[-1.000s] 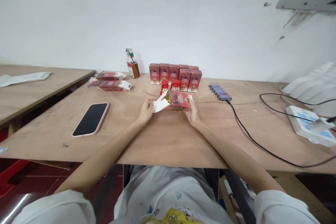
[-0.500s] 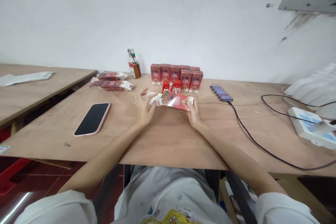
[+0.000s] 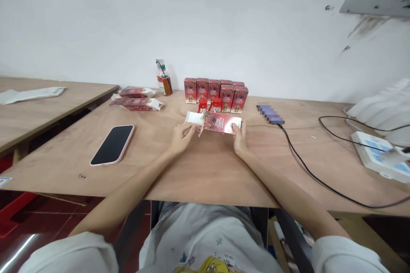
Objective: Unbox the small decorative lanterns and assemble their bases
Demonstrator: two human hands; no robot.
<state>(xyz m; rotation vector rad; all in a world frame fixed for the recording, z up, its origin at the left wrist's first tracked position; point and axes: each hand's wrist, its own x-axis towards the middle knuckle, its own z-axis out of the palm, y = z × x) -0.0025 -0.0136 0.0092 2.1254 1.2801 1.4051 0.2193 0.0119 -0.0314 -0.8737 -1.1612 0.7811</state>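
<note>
within right hand [image 3: 239, 140], red box [image 3: 218, 122]

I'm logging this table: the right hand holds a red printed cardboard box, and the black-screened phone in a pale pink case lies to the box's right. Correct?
Not quite: the head view shows the black-screened phone lying left of the red printed box. The right hand does hold the box.

The held red box [image 3: 219, 122] looks of printed cardboard, with a glossy shine. The counter [image 3: 205, 166] is of wood, smooth and rather matt. The black phone [image 3: 112, 145] has a glossy screen; the shirt [image 3: 192, 230] is matt cloth.
</note>
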